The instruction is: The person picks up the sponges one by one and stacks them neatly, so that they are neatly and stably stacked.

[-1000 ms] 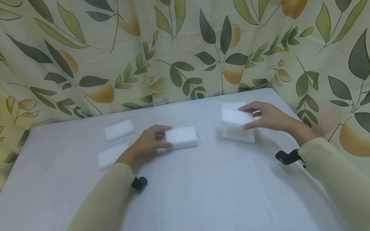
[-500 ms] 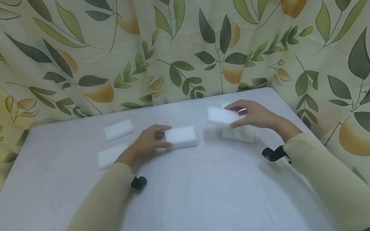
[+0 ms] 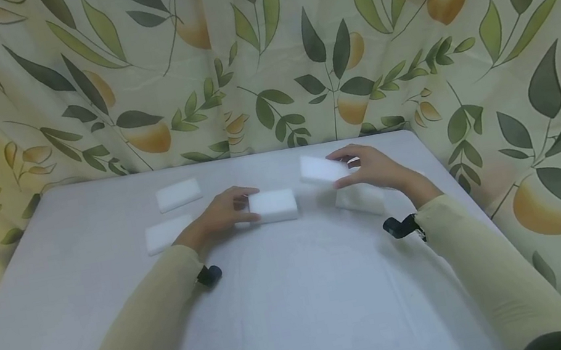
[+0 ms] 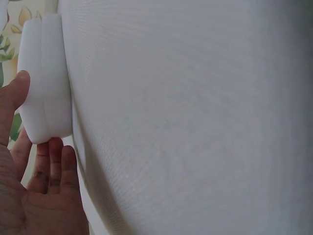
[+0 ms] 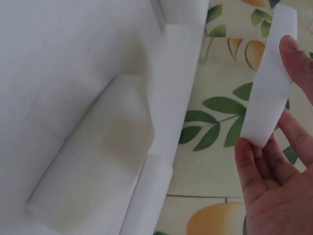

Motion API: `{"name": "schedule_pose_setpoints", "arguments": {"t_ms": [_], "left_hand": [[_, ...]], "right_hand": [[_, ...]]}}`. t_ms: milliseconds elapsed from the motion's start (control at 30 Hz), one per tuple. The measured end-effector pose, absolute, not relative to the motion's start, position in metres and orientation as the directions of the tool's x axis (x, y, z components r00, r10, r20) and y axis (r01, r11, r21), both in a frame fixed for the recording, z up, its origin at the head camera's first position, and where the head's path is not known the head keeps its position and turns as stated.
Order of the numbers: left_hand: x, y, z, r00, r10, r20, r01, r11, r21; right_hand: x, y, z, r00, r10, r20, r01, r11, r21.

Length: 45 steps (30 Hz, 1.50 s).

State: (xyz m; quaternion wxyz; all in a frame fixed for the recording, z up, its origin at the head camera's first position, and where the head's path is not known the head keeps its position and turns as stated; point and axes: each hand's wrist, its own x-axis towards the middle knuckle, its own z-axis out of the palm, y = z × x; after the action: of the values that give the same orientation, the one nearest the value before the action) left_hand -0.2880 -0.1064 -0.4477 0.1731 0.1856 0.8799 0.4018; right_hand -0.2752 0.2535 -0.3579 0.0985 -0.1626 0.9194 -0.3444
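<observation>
White rectangular sponges lie on the white-covered table. In the head view my left hand (image 3: 222, 213) grips the left end of a white sponge (image 3: 272, 204) mid-table. The left wrist view shows a seam along this sponge (image 4: 45, 78), like two layers stacked flat. My right hand (image 3: 371, 166) holds another white sponge (image 3: 320, 168) raised above the table, pinched between thumb and fingers. The held sponge (image 5: 270, 78) is tilted in the right wrist view. Below it rests a sponge (image 5: 93, 161), with one more sponge (image 5: 149, 196) beside it, mostly hidden in the head view.
Two loose sponges lie to the left, one sponge (image 3: 179, 195) farther back and one sponge (image 3: 164, 235) partly behind my left wrist. A patterned curtain (image 3: 263, 78) of leaves and fruit hangs behind the table (image 3: 307, 295) and along its right side.
My right hand has lifted its sponge from over the right-hand sponges and carried it leftward and slightly back, closer to the middle sponge. My left hand keeps its place.
</observation>
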Motion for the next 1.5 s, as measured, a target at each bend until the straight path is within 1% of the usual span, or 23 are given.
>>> {"name": "schedule_pose_setpoints", "arguments": {"t_ms": [500,833,1200,1500], "left_hand": [[-0.289,-0.107,-0.447,-0.870,0.472,-0.144,0.196,0.598,0.777],[-0.288,-0.108,-0.449,-0.869,0.471,-0.149,0.182,0.585,0.790],[-0.289,-0.108,-0.450,-0.868,0.481,-0.125,0.205,0.575,0.792],[-0.288,-0.107,-0.449,-0.871,0.471,-0.136,0.190,0.580,0.792]], "right_hand": [[-0.281,0.235,-0.362,-0.914,-0.401,-0.053,-0.252,0.666,-0.702],[-0.282,0.224,-0.367,-0.912,-0.407,-0.047,-0.259,0.661,-0.704],[-0.282,0.213,-0.370,-0.911,-0.407,-0.065,-0.252,0.675,-0.693],[-0.284,0.202,-0.372,-0.899,-0.434,-0.048,-0.276,0.649,-0.709]]}}
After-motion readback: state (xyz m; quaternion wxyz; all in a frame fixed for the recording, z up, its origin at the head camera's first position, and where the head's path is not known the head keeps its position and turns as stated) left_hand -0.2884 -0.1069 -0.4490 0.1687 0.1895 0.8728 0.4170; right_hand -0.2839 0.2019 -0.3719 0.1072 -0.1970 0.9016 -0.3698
